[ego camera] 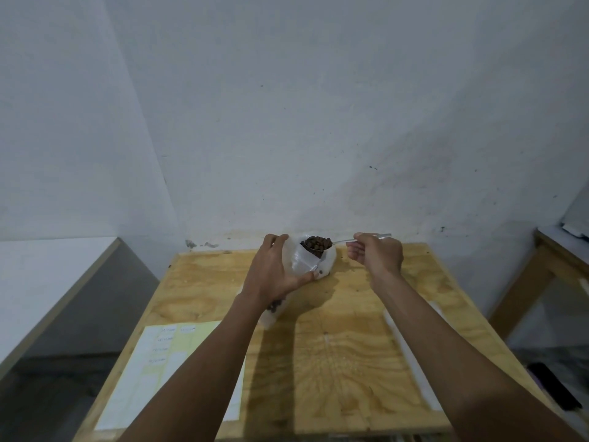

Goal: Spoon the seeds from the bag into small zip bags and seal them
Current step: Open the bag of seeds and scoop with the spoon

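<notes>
My left hand (275, 269) grips a small clear zip bag (304, 261), holding its mouth open above the wooden table (344, 346). My right hand (376, 255) pinches the handle of a metal spoon (342, 241) heaped with dark brown seeds (317, 243); the bowl hovers right over the small bag's opening. Behind and around the small bag stands a larger translucent bag (328, 261). A clear bag of seeds (274, 309) lies on the table under my left wrist, partly hidden.
A sheet of labels (149, 371) lies at the front left of the table. A strip of clear plastic (411, 355) lies along the right side. A second table (548, 269) stands to the right, a grey ledge (63, 282) to the left, and the wall is close behind.
</notes>
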A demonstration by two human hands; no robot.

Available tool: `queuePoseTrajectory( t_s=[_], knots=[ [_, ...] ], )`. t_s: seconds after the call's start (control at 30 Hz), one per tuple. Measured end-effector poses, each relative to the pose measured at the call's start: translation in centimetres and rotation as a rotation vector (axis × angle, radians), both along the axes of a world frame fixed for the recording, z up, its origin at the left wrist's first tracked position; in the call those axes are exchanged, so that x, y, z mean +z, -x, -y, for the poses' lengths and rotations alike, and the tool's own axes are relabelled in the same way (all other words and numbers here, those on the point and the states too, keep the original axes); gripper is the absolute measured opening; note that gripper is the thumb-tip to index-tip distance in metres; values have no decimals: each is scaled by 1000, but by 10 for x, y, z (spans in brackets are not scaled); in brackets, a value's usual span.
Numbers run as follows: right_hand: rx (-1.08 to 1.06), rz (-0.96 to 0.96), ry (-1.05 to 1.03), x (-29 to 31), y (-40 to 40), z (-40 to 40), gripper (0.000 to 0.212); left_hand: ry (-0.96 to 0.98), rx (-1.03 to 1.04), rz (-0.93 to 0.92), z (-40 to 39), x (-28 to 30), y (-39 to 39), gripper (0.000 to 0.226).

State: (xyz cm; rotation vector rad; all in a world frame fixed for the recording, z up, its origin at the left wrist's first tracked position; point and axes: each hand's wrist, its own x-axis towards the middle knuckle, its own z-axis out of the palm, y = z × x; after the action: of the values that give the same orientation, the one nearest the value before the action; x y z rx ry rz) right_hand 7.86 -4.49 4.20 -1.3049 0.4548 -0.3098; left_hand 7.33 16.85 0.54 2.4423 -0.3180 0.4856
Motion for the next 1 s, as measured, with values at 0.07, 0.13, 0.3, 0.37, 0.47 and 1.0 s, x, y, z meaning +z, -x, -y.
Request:
queuePoseTrajectory(
  t_s=[0.07,0.13,0.3,0.37,0.47,1.0],
  knots=[
    [40,23,10,1,1,-2,7,7,11,2,0,2,-1,108],
    [79,41,35,-2,1,-3,8,15,23,14,1,4,-1,107],
    [142,113,50,-10,5,-2,12,9,26,39,-1,3,-3,107],
    [140,142,48,-12,7,-1,12,12,23,42,-2,0,-4,109],
    [117,154,29,-11,8,-1,12,22,20,56,-3,-3,-5,110],
    [-41,-186,100,-34,-35,-36,23,62,19,137,-14,-9,-22,100]
  ],
)
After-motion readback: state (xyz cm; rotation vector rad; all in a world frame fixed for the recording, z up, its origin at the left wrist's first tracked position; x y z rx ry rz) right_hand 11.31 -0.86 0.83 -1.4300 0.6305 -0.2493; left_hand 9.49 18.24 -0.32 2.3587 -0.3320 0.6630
